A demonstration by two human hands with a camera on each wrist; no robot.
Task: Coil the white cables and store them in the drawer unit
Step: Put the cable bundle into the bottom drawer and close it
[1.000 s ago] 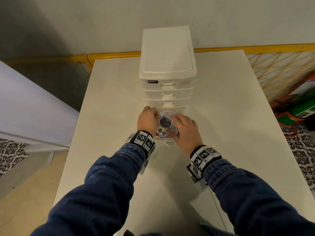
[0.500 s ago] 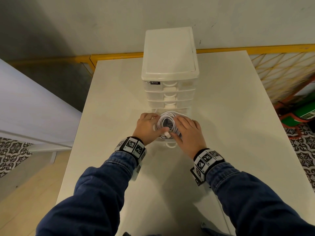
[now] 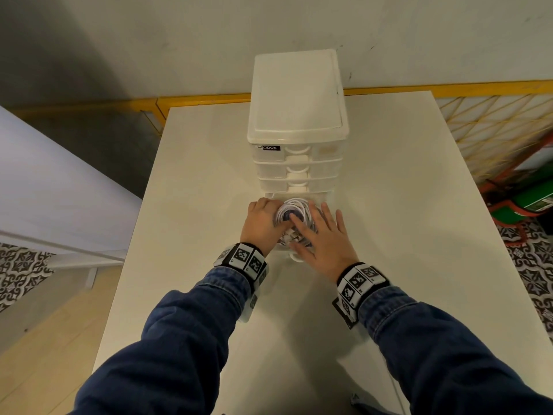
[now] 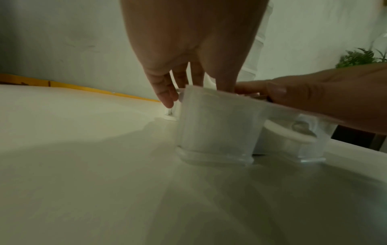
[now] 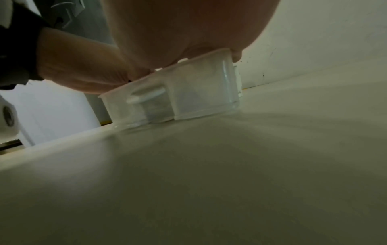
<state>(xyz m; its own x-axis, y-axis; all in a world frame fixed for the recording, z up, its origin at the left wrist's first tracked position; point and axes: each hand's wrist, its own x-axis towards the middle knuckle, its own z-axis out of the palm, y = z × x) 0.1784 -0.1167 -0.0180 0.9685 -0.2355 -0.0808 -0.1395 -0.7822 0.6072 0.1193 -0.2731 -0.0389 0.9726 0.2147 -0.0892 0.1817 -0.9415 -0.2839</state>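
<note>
The right hand [image 3: 324, 235] had flattened, fingers spread, on the cable coil [image 3: 294, 215]; the left hand [image 3: 263, 223] curled at its 9 o'clock edge inside the open drawer [image 4: 217, 126].

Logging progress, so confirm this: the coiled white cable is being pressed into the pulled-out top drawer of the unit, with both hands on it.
Wrong drawer. The head view shows the coiled white cable in the pulled-out bottom drawer of the drawer unit; the upper drawers are closed. The rest holds: left hand and right hand are both on the coil.
</note>
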